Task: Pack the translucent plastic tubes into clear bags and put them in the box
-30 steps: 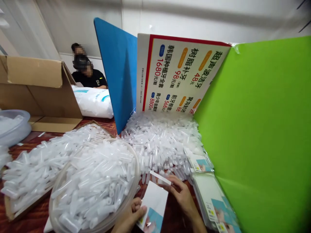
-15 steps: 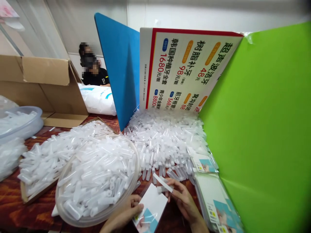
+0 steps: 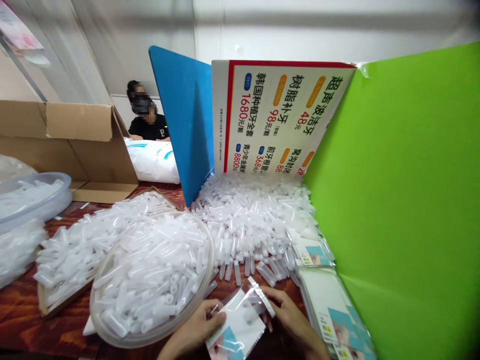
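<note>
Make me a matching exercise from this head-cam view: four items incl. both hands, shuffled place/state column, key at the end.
Column 1
1. left hand
2. right hand
3. round tub
4. blue panel

Column 2
A. heaped with translucent white tubes
B. at the narrow white strip
C. standing just left of the printed sign
D. gripping the left edge of the white-and-teal card

Pairs: 1-D, 2-B, 3-A, 4-C
</note>
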The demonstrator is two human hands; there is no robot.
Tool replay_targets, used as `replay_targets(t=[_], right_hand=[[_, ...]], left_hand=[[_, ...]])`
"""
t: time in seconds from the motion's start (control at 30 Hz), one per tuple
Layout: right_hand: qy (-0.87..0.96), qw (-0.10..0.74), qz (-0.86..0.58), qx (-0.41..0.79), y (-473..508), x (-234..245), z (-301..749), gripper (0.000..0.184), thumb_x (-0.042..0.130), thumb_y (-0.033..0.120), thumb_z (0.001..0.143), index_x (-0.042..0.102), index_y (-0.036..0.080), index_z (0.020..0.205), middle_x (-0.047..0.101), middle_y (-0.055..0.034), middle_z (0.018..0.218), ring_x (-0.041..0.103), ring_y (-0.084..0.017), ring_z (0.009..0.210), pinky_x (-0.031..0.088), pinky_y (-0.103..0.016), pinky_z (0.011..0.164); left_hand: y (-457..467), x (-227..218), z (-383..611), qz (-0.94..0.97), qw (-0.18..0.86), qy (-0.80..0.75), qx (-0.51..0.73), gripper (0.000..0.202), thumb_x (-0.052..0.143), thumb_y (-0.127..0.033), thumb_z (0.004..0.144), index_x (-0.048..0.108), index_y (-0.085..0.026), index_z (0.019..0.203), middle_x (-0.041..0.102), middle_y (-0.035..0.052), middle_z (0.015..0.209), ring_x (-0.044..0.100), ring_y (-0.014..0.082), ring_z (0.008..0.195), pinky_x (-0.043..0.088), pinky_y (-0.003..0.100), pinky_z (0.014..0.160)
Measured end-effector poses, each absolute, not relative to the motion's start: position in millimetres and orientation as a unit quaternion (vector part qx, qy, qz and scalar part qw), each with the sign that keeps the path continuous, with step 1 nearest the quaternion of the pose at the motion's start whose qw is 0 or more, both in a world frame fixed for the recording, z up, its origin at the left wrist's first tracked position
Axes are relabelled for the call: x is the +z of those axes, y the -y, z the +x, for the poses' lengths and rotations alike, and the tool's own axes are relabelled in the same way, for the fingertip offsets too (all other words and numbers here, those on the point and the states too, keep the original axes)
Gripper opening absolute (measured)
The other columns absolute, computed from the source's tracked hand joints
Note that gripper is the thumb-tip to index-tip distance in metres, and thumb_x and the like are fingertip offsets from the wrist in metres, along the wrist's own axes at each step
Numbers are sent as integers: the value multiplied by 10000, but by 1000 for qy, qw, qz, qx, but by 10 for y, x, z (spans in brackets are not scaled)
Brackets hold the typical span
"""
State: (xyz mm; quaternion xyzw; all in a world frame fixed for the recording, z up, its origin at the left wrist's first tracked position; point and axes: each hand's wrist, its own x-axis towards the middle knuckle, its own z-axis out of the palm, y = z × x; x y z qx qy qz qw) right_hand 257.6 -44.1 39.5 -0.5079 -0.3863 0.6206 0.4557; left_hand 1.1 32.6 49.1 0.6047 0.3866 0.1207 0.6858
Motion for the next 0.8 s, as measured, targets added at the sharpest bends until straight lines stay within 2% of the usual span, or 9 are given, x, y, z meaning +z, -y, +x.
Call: replay_targets(t=[0.1,0.23,0.33,0.4,0.5,0.57,0.7,0.73,0.8], right_hand=[[358,482,-506,619,452,413,2551,298,748,440,853,643,223,1028,637,34,688,511,-94,495,383,-179,440],[353,525,-506,586,431,381,2506,325,833,411,754,587,199,744,571,52,592,454,-86,459,342,-178,410],[363,557,-491,563,418,403,2468,347,874,406,694,635,159,646,576,15,728,471,-95,545,371,-204,460],[377,552,-486,563,429,429,2444,328,875,416,696,692,148,650,589,-14,817,515,-128,653,417,-225,542],[358,548,-488,578,487,398,2430,369,827,516,737,743,159,700,647,-60,863,582,-206,794,484,-290,695],[322,558,-491,587,542,296,2445,434,808,595,721,754,164,737,687,-88,894,611,-239,824,501,-332,736],[287,555,-493,605,632,-21,2514,470,897,549,611,745,173,849,695,-53,770,607,-190,644,468,-293,589],[284,555,-496,605,650,-90,2535,471,906,527,613,738,173,874,688,-42,734,600,-179,605,460,-284,558],[287,558,-510,588,687,-181,2577,417,851,503,727,720,171,942,698,-41,772,626,-175,626,498,-288,561]], left_hand=[[-312,546,33,622,677,-376,121,540,602,-703,834,607,-166,781,563,11,728,545,189,713,381,268,654],[-244,610,81,618,679,-371,137,514,631,-670,832,607,-157,841,558,3,736,527,158,661,388,246,604],[-176,631,142,603,679,-401,119,493,676,-647,796,589,-171,887,528,-29,713,489,128,566,374,226,511],[-140,634,192,620,649,-423,125,450,659,-620,815,586,-179,865,524,-33,713,493,130,562,379,228,506],[-104,671,271,676,579,-428,159,371,624,-542,873,628,-172,837,598,4,765,568,178,708,420,246,622],[-87,752,324,708,540,-425,162,346,617,-511,892,672,-172,852,659,30,797,597,210,774,423,262,676],[-115,1120,365,756,514,-386,125,372,621,-514,905,734,-208,1083,754,73,990,664,270,892,453,293,768],[-164,1258,345,763,512,-374,121,402,619,-522,907,720,-226,1160,757,73,1045,671,277,922,466,300,794],[-365,1574,258,775,488,-377,138,433,589,-526,931,680,-253,1254,742,65,1143,669,285,1020,486,324,883]])
